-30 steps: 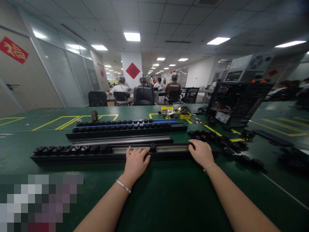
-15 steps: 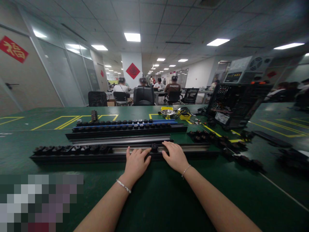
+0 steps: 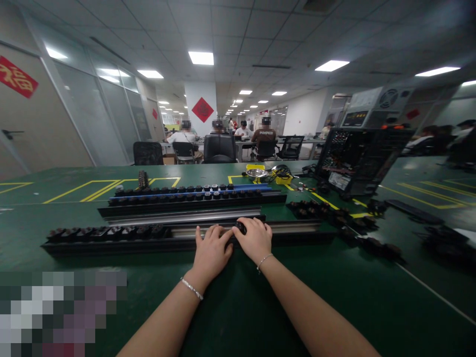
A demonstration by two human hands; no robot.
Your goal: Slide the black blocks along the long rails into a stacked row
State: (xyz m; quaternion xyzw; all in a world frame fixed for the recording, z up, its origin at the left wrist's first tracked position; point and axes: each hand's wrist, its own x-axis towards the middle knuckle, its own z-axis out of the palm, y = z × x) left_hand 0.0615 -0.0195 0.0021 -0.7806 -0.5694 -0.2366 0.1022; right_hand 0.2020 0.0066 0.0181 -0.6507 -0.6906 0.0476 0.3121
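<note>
The room is rather dim, lit from overhead by white light panels (image 3: pixel 201 58) that glare against the grey ceiling (image 3: pixel 230 29). Bright patches show in the glass partition (image 3: pixel 80 99) on the left. The near rail (image 3: pixel 293 227) has a dull silver gleam, and the metal dish (image 3: pixel 256 173) farther off catches sharper highlights. In front, the green tabletop (image 3: pixel 148 287) sinks into soft shadow. Toward both sides everything leans and stretches, the door (image 3: pixel 33 119) included; the upper right corner darkens. Coarse blocks (image 3: pixel 55 317) cover the near left. The black parts (image 3: pixel 446 243) at right look blurred, perhaps merely underlit.
</note>
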